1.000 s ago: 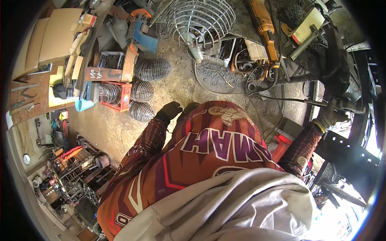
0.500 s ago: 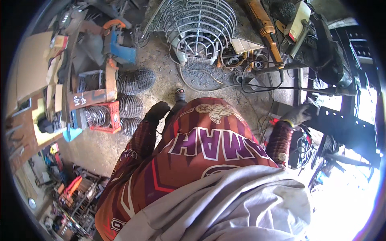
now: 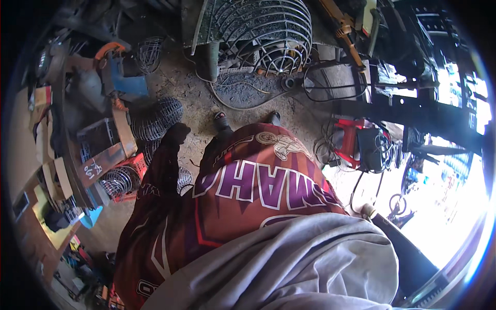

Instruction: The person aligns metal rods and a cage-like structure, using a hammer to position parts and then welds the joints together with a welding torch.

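My left hand (image 3: 176, 133), in a dark glove, hangs in front of my left side. Its fingers blur into one dark shape, and I cannot make out anything held. The nearest things are round wire cages (image 3: 164, 112) stacked on the floor just to its left. My right hand and forearm do not show; my red and purple jersey (image 3: 253, 175) covers that side. A small pale shape (image 3: 368, 211) by the jersey's right edge is too unclear to name.
A large ribbed metal cage (image 3: 268, 31) lies on the bench ahead, with an orange power tool (image 3: 342, 30) to its right. A cable (image 3: 243, 107) loops over the floor. At right are a dark perforated beam (image 3: 413, 114) and a red stand (image 3: 347, 139). A red crate (image 3: 138, 164) sits left.
My view has turned and shifted. My right gloved hand, earlier reaching out by the dark beam, has gone out of sight. My left hand now appears farther left, nearer the wire cages.
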